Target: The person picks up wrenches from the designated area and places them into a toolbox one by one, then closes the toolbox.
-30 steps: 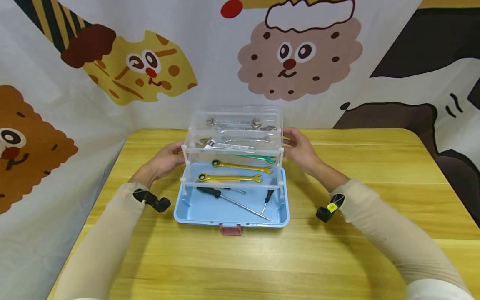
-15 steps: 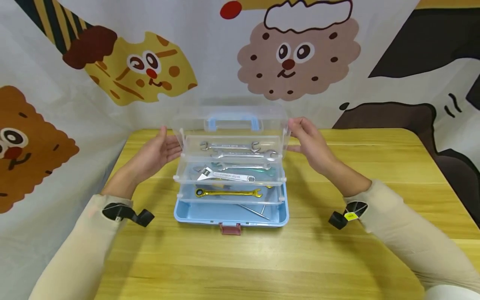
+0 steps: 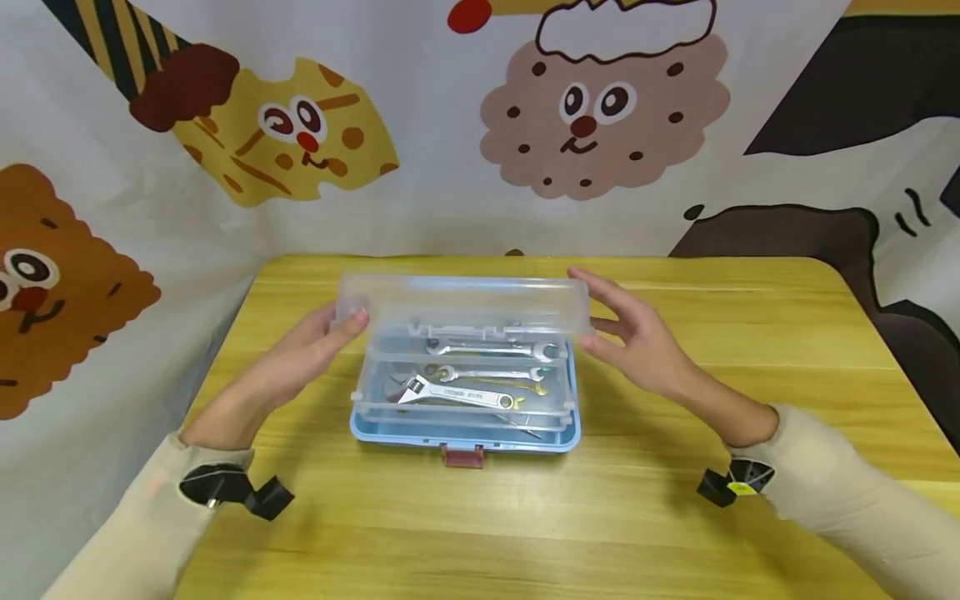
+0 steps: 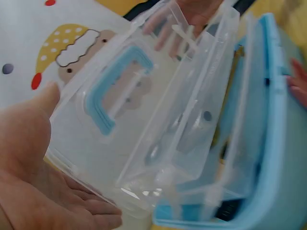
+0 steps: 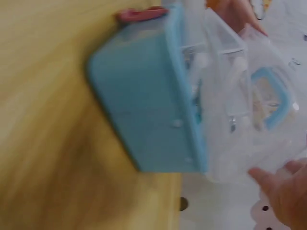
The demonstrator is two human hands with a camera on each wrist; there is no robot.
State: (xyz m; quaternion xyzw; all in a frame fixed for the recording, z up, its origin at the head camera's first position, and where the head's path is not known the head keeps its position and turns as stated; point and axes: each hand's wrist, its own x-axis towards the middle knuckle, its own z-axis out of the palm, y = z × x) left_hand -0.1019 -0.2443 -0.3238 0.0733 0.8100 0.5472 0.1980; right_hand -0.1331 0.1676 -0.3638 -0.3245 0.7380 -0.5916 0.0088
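A light blue toolbox (image 3: 465, 433) sits mid-table with its clear trays folded down inside it, holding silver wrenches (image 3: 491, 348) and an adjustable wrench (image 3: 453, 393). The clear lid (image 3: 461, 302) with a blue handle (image 4: 112, 93) is tilted low over the back of the box. My left hand (image 3: 322, 337) presses the lid's left end with straight fingers, palm against it (image 4: 29, 158). My right hand (image 3: 630, 329) touches the lid's right end, fingers extended (image 5: 280, 191). The blue base (image 5: 144, 105) and red latch (image 5: 139, 14) show in the right wrist view.
The wooden table (image 3: 675, 517) carries the box at its centre. A cartoon-printed cloth (image 3: 300, 125) hangs behind and along the left side. The red latch (image 3: 462, 454) faces me at the box's front edge.
The trays have folded down into the box and the lid has swung forward and down. Both hands followed it toward me and lower.
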